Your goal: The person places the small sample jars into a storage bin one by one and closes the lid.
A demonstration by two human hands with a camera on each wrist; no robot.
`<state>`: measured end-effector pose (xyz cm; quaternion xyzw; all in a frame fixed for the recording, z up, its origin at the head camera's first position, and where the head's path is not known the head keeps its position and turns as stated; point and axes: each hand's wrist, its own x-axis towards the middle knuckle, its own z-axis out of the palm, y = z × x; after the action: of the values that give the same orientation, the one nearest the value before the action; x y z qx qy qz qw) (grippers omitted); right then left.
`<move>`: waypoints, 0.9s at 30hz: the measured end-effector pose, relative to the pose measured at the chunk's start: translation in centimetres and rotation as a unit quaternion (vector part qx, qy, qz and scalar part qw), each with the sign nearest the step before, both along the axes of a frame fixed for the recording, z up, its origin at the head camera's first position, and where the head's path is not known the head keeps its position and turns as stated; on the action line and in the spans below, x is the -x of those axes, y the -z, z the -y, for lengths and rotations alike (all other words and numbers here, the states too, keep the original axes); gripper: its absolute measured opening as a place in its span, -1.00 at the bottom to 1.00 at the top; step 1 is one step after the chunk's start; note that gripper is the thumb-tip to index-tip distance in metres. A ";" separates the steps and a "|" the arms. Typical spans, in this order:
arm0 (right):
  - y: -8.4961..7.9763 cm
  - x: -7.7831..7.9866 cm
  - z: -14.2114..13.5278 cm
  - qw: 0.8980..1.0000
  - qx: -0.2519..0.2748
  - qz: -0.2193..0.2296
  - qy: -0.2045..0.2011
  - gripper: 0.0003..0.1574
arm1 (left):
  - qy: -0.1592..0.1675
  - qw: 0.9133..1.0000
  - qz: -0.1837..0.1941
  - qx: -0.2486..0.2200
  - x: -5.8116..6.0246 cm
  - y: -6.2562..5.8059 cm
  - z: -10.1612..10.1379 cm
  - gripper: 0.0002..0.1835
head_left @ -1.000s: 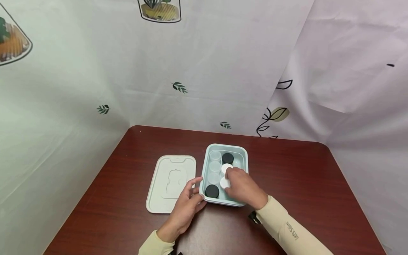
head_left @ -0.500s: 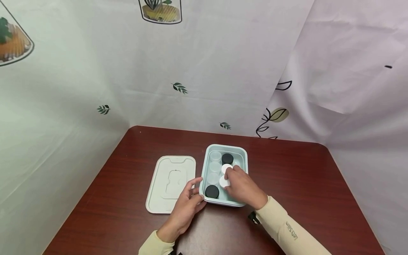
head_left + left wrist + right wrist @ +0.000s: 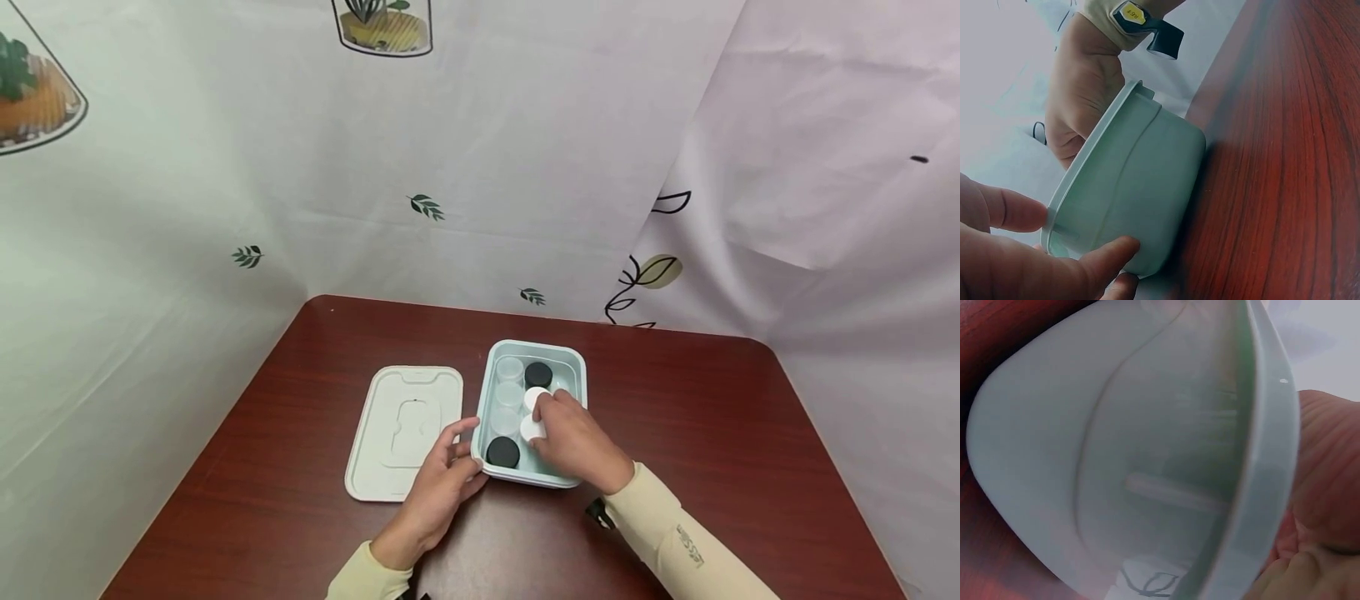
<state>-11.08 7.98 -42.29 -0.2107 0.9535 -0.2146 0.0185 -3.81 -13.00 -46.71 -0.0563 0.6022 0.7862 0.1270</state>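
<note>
A pale blue-green plastic tub (image 3: 580,375) stands on the table with round pieces in two columns. The left column has several clear round pieces (image 3: 508,393) and a black round lid (image 3: 502,452) at the near end. To the right are another black lid (image 3: 538,374) and a white round lid (image 3: 536,397). My right hand (image 3: 581,442) reaches in over the tub's right side and pinches the nearer white round lid (image 3: 532,428). My left hand (image 3: 435,492) holds the tub's near left corner; its fingers (image 3: 1113,253) press the outer wall and rim in the left wrist view.
A flat off-white lid (image 3: 367,450) with a raised pattern lies left of the tub. Both rest on a dark red wood table (image 3: 675,400). A patterned white cloth (image 3: 487,167) hangs behind and at both sides.
</note>
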 end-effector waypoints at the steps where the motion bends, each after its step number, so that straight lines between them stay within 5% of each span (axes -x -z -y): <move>1: -0.1 0.0 0.0 1.000 0.000 0.003 0.002 -0.61 | 0.001 1.000 0.000 0.000 0.0 0.0 0.0 -0.31; 19: -1.1 0.2 -0.7 0.999 0.032 0.032 0.024 -0.63 | -0.006 1.000 -0.006 0.007 -0.3 -0.2 0.0 -0.31; 27: -2.5 -1.0 -0.8 0.989 0.131 0.069 0.032 -0.49 | -0.033 0.999 -0.010 0.039 -0.4 -1.6 0.9 -0.33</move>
<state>-10.09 8.77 -39.78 -0.1653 0.9201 -0.3517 0.0495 -3.42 -13.89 -45.11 -0.0731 0.6312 0.7666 0.0925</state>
